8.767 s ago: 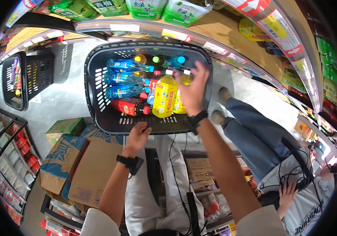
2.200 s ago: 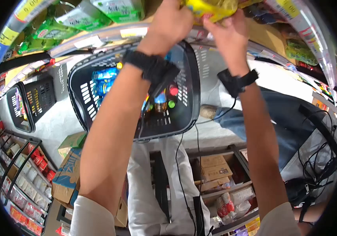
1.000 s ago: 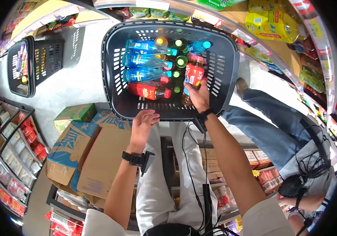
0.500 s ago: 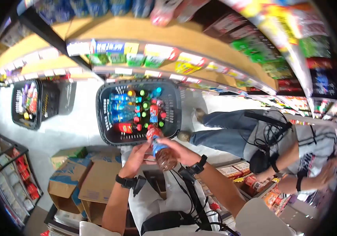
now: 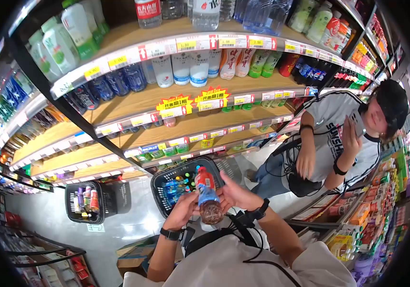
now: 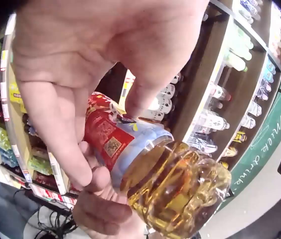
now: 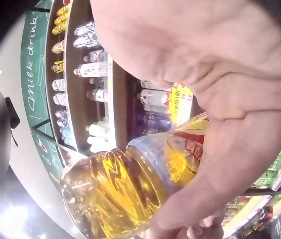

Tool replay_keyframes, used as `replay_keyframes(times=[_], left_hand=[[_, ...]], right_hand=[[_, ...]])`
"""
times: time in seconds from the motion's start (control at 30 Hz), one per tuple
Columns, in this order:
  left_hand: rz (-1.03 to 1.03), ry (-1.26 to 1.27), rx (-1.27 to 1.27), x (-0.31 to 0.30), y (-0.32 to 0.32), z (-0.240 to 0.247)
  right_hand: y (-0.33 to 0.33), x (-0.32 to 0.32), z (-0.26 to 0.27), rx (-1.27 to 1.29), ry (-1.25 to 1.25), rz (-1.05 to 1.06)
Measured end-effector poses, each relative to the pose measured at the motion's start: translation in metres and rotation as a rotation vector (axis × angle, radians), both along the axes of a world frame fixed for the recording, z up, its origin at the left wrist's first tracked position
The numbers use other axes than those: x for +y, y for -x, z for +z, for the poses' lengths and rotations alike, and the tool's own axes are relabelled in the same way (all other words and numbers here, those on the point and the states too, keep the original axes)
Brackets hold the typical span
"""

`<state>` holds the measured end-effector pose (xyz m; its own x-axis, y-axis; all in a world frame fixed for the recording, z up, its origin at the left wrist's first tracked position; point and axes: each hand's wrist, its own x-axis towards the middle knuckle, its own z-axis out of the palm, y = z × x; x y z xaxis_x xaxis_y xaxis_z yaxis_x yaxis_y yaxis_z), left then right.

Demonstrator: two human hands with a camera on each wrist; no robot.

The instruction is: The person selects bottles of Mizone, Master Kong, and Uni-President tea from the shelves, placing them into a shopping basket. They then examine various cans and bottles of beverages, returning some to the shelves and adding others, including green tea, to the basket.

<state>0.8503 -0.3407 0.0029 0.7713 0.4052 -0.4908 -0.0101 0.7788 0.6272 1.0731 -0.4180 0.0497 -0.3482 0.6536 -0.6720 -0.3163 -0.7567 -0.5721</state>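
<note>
A bottle of amber drink (image 5: 207, 189) with a red and blue label is held between both hands, its base towards me. My left hand (image 5: 183, 209) grips it from the left; in the left wrist view its fingers and thumb (image 6: 140, 94) lie round the label. My right hand (image 5: 238, 193) holds the other side, and in the right wrist view its thumb side covers part of the label (image 7: 178, 154). Beyond the hands, a dark shopping basket (image 5: 186, 165) with several drink bottles (image 5: 170, 190) stands on the floor, partly hidden by the hands and the held bottle.
Shelves (image 5: 166, 93) of bottled drinks rise ahead. A second basket (image 5: 107, 201) with packets stands to the left on the floor. To the right, a person (image 5: 332, 126) holds a phone (image 5: 358, 123). Cardboard boxes (image 5: 135, 260) are below left, and cables (image 5: 262, 234) hang near my right arm.
Yellow bottles left the basket, one seen in both hands at the shelf. My right hand then gripped the amber bottle in the basket; both hands now hold it, and the view has tilted up.
</note>
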Motion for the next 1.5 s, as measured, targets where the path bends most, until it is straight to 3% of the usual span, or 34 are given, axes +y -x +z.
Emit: replay_keyframes(times=[0.47,0.57,0.6,0.63,0.67,0.7,0.73,0.83,0.87,0.93,1.0,1.1,1.13,1.2,1.27,1.37,1.47,1.5], left_hand=[[-0.256,-0.328,-0.057,0.035,-0.005,0.064],[-0.258,-0.392,-0.1,0.031,-0.005,0.081],[-0.244,-0.406,-0.146,0.03,-0.008,0.085],[-0.223,-0.419,-0.189,0.029,-0.01,0.084],[-0.227,-0.601,-0.286,0.033,-0.014,0.058],[-0.209,-0.631,-0.275,0.03,-0.013,0.072],[-0.162,-0.683,-0.218,0.024,-0.013,0.066],[0.012,-1.057,-0.015,0.01,-0.029,0.035],[0.074,-1.204,0.075,0.003,-0.036,0.022],[0.147,-1.234,0.158,0.0,-0.054,0.0],[0.178,-1.148,0.2,-0.011,-0.07,-0.028],[0.202,-1.101,0.164,-0.012,-0.102,-0.086],[0.231,-1.103,0.177,-0.012,-0.112,-0.106],[0.224,-1.06,0.246,-0.013,-0.128,-0.134],[0.222,-0.972,0.272,-0.01,-0.138,-0.172],[0.189,-0.823,0.359,-0.029,-0.142,-0.227],[0.286,-0.753,0.476,-0.06,-0.127,-0.288],[0.32,-0.703,0.513,-0.075,-0.121,-0.311]], right_hand=[[0.002,-0.015,0.049,-0.076,-0.185,-0.087],[0.017,-0.009,0.068,-0.328,-0.261,-0.169],[0.012,-0.007,0.081,-0.383,-0.281,-0.083],[0.013,-0.004,0.077,-0.411,-0.406,-0.082],[0.015,-0.001,0.071,-0.433,-0.53,-0.075],[0.017,0.001,0.064,-0.442,-0.65,-0.066],[0.015,0.004,0.06,-0.446,-0.609,-0.066],[0.002,0.007,0.023,-1.008,-0.861,-0.02],[-0.005,0.009,0.0,-1.037,-0.933,-0.003],[-0.016,0.018,-0.022,-0.818,-0.794,-0.069],[-0.028,0.014,-0.048,-0.721,-0.624,-0.07],[-0.055,0.008,-0.138,-0.863,-0.785,-0.11],[-0.062,0.004,-0.163,-0.713,-0.645,-0.208],[-0.085,0.006,-0.203,-0.764,-0.587,-0.216],[-0.11,0.032,-0.257,-0.769,-0.574,-0.232],[-0.157,0.069,-0.327,-0.814,-0.39,-0.554],[-0.202,0.121,-0.367,-0.861,-0.363,-0.706],[-0.236,0.133,-0.4,-0.882,-0.48,-0.663]])
